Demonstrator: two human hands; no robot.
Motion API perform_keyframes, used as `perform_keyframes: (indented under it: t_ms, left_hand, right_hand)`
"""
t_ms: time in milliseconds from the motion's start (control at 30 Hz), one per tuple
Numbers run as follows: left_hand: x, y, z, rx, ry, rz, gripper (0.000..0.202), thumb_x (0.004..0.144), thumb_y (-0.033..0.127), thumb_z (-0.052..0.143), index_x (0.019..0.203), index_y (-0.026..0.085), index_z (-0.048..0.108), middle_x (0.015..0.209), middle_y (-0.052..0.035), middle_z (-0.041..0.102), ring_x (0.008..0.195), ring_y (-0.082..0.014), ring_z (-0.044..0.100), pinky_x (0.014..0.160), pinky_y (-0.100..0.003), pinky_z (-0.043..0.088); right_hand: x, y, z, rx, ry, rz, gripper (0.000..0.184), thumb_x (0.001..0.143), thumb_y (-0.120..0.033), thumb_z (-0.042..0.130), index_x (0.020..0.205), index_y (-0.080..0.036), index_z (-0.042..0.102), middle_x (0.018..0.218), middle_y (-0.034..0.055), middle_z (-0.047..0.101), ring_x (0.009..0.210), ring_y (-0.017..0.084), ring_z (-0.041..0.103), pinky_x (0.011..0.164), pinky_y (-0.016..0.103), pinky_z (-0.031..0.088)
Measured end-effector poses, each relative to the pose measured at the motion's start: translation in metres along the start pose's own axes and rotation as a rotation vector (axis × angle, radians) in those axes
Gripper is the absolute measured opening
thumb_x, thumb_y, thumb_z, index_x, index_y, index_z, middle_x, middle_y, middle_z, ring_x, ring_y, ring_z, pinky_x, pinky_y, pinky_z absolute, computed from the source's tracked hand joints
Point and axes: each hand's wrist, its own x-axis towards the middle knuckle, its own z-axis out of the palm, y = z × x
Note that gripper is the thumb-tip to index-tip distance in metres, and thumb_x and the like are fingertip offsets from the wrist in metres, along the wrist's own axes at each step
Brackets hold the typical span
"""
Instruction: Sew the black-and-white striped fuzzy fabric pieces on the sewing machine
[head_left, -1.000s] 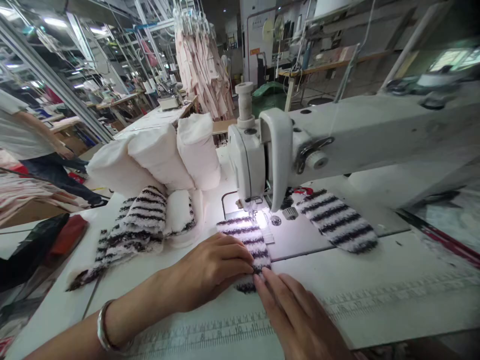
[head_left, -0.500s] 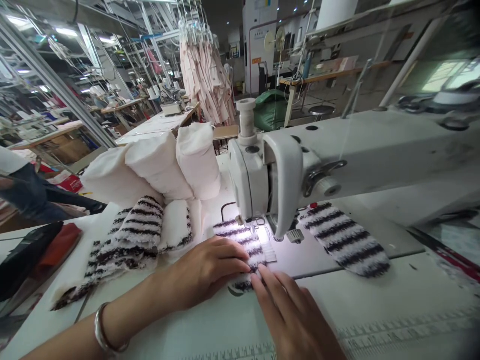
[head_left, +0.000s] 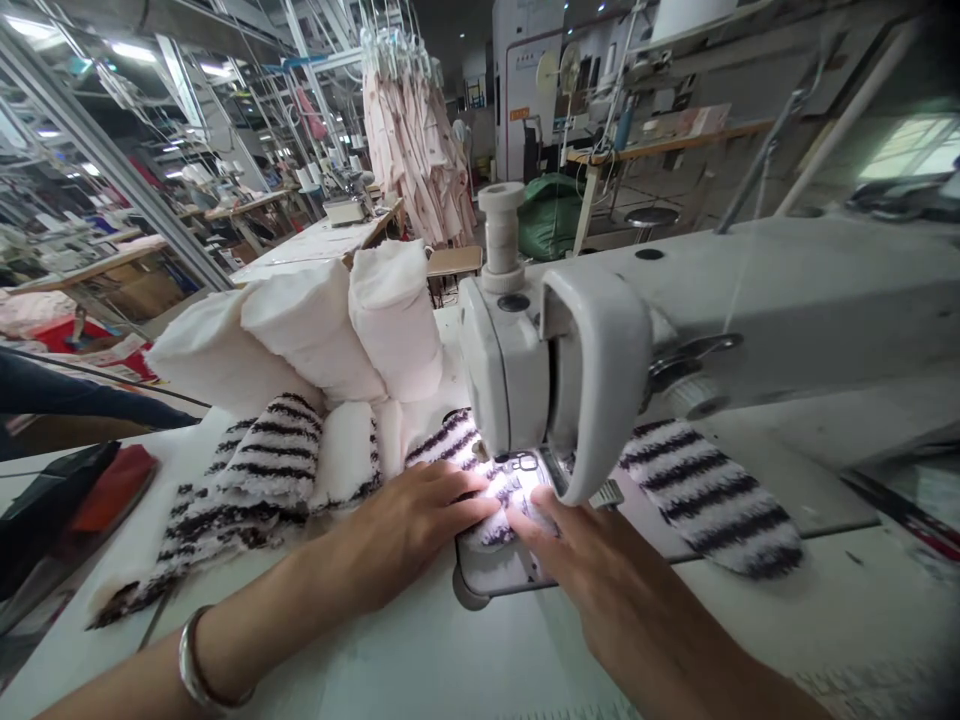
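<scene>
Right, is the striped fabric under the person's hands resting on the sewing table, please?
Yes: the striped fabric lies there, pressed by the left hand and right hand.

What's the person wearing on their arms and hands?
The left hand and right hand are bare, with no gloves, and no sleeve shows on either forearm. The left wrist wears a smooth silver bangle; nothing is visible on the right forearm.
</scene>
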Motion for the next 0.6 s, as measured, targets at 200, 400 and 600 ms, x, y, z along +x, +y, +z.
perform_keyframes:
  t_ms: [200, 400, 600]
  left_hand:
    - [0.001, 0.011, 0.004, 0.113, 0.014, -0.091, 0.028, 0.092, 0.01, 0.045, 0.116, 0.02, 0.054, 0.1, -0.0074, 0.062, 0.086, -0.0213, 0.058, 0.076, -0.039, 0.052]
    - [0.009, 0.008, 0.006, 0.179, 0.021, -0.101, 0.016, 0.09, 0.015, 0.047, 0.102, 0.015, 0.058, 0.101, -0.0108, 0.061, 0.086, -0.0241, 0.058, 0.071, -0.041, 0.051]
    - [0.016, -0.007, -0.006, 0.035, -0.027, 0.087, 0.021, 0.096, 0.013, 0.038, 0.104, 0.014, 0.057, 0.103, -0.009, 0.062, 0.094, -0.0201, 0.058, 0.082, -0.034, 0.049]
  right_hand:
    - [0.012, 0.022, -0.006, -0.059, -0.049, -0.043, 0.038, 0.079, -0.006, 0.043, 0.104, -0.027, 0.064, 0.084, 0.0051, 0.061, 0.074, 0.019, 0.058, 0.066, 0.034, 0.049]
    - [0.012, -0.007, -0.005, -0.117, 0.015, -0.04, 0.046, 0.076, 0.0, 0.037, 0.113, -0.013, 0.06, 0.107, 0.0124, 0.062, 0.087, 0.023, 0.059, 0.071, 0.037, 0.051]
    - [0.003, -0.044, 0.004, -0.131, 0.087, 0.058, 0.053, 0.074, 0.0, 0.037, 0.124, -0.005, 0.054, 0.105, 0.0106, 0.065, 0.094, 0.023, 0.057, 0.074, 0.036, 0.049]
